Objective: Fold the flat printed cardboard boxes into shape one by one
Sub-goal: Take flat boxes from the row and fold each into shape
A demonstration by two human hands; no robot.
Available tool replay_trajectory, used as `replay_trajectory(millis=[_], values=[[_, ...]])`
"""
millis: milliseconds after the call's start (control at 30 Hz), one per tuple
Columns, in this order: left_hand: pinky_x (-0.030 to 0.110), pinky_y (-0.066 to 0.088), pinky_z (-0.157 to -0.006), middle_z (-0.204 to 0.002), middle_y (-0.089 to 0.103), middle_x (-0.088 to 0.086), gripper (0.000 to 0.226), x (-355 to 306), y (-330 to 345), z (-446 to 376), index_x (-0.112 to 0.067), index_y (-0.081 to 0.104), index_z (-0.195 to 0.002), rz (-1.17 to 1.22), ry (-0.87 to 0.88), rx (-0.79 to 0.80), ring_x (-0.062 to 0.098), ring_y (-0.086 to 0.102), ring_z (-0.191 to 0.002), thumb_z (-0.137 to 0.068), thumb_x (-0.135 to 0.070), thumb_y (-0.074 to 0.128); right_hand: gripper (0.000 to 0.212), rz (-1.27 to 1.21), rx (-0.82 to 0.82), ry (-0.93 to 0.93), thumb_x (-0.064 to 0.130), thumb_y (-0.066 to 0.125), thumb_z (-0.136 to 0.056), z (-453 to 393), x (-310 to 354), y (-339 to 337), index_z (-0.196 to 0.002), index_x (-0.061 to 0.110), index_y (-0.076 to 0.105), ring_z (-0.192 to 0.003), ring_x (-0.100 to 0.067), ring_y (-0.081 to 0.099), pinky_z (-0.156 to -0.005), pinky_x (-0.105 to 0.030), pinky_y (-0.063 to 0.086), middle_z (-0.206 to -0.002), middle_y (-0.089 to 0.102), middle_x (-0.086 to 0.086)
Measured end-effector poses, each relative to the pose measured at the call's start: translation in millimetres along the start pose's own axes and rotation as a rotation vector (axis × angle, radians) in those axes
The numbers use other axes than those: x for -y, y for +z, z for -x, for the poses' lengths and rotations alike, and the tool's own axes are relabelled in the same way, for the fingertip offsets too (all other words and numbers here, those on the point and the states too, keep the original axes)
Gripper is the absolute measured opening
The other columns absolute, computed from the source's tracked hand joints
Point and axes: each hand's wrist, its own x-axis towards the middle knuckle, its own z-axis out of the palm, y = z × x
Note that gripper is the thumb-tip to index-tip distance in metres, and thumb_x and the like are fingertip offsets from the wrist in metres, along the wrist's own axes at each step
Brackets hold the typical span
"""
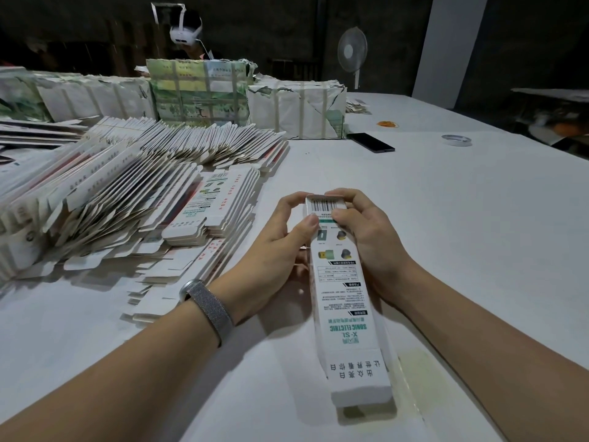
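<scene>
Two hands on one box: I have a long white printed box [342,291] up off the table [446,218], already opened into a tube, lying lengthwise away from me with its near end flap pointing back at my chest. My left hand [280,247] wraps the far half from the left, thumb laid across the top panel just under the barcode, fingers curled over the far end. My right hand [366,231] mirrors it on the other side, thumb pressing the same panel, fingers hooked round the top edge. So both grips are clamped on the box, thumbs nearly meeting at the barcode. Whether the far end flap is fully tucked in I can't quite tell, since my fingers cover it.

On my left wrist sits a band [208,309] of woven metal mesh. Left of my hands, a big fanned heap of flat boxes [134,199] sprawls over the table, one small neat stack on top showing its printed face. Behind that heap stand wrapped bundles [197,94], taped in strips, in a row along the far side. Further right on the table lie a dark phone [370,142], a roll of tape [456,140] and a little pile of orange rubber bands [387,124], all well apart from the box. A standing fan [352,54] is at the back, and beyond the bundles a person's head with a white headset [185,32] pokes up.
</scene>
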Motion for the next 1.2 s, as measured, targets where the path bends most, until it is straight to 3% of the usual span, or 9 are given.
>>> replay_trajectory(millis=[100,367,500,633,900,1033,1200], values=[[0.02,0.047,-0.048,-0.076,0.072,0.0,0.025,0.4,-0.2,-0.1,-0.03,0.043,-0.131,-0.02,-0.009,-0.002,0.013,0.062,-0.056,-0.107,-0.03,0.046,0.021,-0.011,-0.01,-0.007,0.0,0.048,-0.099,0.0,-0.2,-0.7,-0.103,0.015,0.063,-0.067,-0.021,0.069,-0.059,-0.031,0.058,-0.096,0.07,-0.013],[0.02,0.049,-0.049,-0.078,0.074,0.002,0.026,2.6,-2.0,-1.2,-0.032,0.042,-0.133,-0.013,0.011,0.004,0.013,0.065,-0.058,-0.107,-0.028,0.046,0.026,0.061,-0.025,-0.056,0.003,0.051,-0.1,1.7,-2.3,-1.6,-0.101,0.023,0.067,-0.07,-0.022,0.07,-0.058,-0.031,0.057,-0.106,0.067,-0.013],[0.018,0.049,-0.05,-0.079,0.074,0.003,0.027,3.1,-2.9,-0.8,-0.028,0.04,-0.133,-0.012,0.028,0.024,0.013,0.067,-0.061,-0.107,-0.027,0.046,0.022,0.058,-0.047,-0.072,0.008,0.057,-0.091,2.1,-1.2,0.5,-0.093,0.026,0.071,-0.068,-0.022,0.069,-0.058,-0.031,0.056,-0.099,0.068,-0.011],[0.018,0.05,-0.051,-0.083,0.075,0.002,0.026,3.4,-3.8,-0.1,-0.034,0.041,-0.132,-0.028,0.034,0.042,0.014,0.069,-0.064,-0.107,-0.031,0.046,0.025,0.094,-0.071,-0.085,0.008,0.06,-0.091,3.4,-0.3,1.5,-0.078,0.026,0.071,-0.064,-0.021,0.069,-0.055,-0.029,0.055,-0.079,0.073,-0.003],[0.02,0.053,-0.054,-0.083,0.077,0.003,0.027,4.4,-2.3,0.4,-0.04,0.041,-0.13,-0.037,0.068,0.044,0.015,0.072,-0.065,-0.106,-0.029,0.047,0.009,0.159,-0.145,-0.091,0.025,0.07,-0.084,1.7,-1.1,2.2,-0.076,0.028,0.071,-0.064,-0.019,0.071,-0.056,-0.029,0.056,-0.077,0.072,0.004],[0.023,0.054,-0.056,-0.086,0.076,0.003,0.021,2.9,0.3,1.4,-0.036,0.042,-0.127,-0.093,0.09,0.048,0.015,0.072,-0.07,-0.108,-0.025,0.042,0.016,0.164,-0.192,-0.072,0.025,0.073,-0.086,-0.7,-2.6,1.3,-0.072,0.028,0.067,-0.066,-0.02,0.069,-0.062,-0.033,0.055,-0.08,0.068,-0.001],[0.028,0.057,-0.063,-0.09,0.074,0.004,0.02,2.5,2.6,1.0,-0.028,0.047,-0.12,-0.187,0.117,0.06,0.015,0.071,-0.077,-0.101,-0.035,0.045,0.033,0.151,-0.251,-0.03,0.014,0.071,-0.09,-1.9,-0.2,1.3,-0.063,0.028,0.06,-0.077,-0.03,0.063,-0.079,-0.052,0.056,-0.087,0.059,-0.013]])
